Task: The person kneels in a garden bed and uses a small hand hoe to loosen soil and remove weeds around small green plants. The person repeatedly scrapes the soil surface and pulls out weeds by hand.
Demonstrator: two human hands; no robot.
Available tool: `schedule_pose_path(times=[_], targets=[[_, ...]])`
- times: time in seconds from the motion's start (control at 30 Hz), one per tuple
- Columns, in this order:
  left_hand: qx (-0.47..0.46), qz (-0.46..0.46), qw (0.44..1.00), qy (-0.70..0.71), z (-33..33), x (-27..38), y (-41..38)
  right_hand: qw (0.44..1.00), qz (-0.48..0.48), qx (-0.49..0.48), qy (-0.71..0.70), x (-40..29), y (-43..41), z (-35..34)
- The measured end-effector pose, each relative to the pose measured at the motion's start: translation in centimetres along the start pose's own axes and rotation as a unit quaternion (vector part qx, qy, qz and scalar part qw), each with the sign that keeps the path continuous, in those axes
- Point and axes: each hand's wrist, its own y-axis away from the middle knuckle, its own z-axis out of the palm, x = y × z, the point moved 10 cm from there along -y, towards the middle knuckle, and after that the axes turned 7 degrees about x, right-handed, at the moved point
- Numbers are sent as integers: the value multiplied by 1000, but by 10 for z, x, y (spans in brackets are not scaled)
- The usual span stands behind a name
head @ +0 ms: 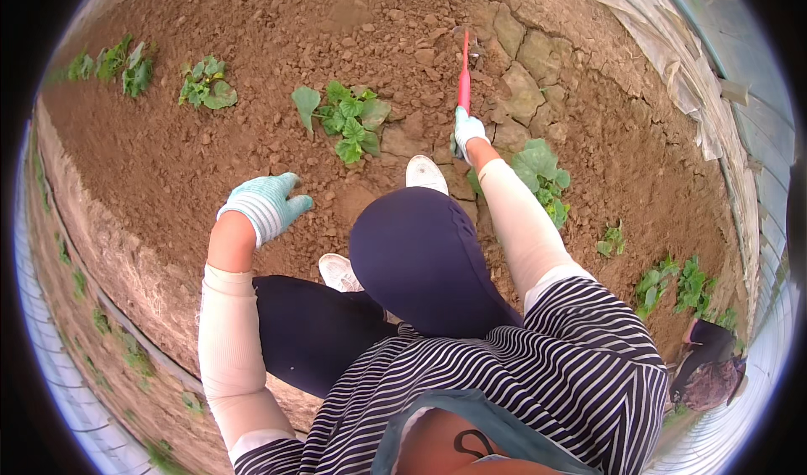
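Observation:
In a white and mint knitted work glove, my right hand grips the red handle of a small hand tool. The tool points away from me, and its head by the broken soil is too small to make out. My left hand, gloved alike, hangs over the loose brown soil with its thumb and fingers apart, holding nothing. A leafy green seedling grows between my hands, just beyond my shoe. Partly behind my right forearm stands another broad-leaved plant.
Cracked, crusted slabs of earth lie right of the tool. More seedlings line the bed at left. Plastic sheeting edges the right side. My white shoe rests on the bed. Another person is partly visible at lower right.

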Motion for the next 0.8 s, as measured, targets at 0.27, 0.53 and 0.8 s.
schedule_pose_path(times=[0.27,0.53,0.8], targets=[[-28,-13,999,-8,-4,7,0,998,-37,-10,42,102,87,-35],[6,17,1000,-20,0,16,-6,929,-259,171,199,14,73,-87],[-18,-12,1000,-19,2,4,-5,999,33,-26,-15,53,84,-46]])
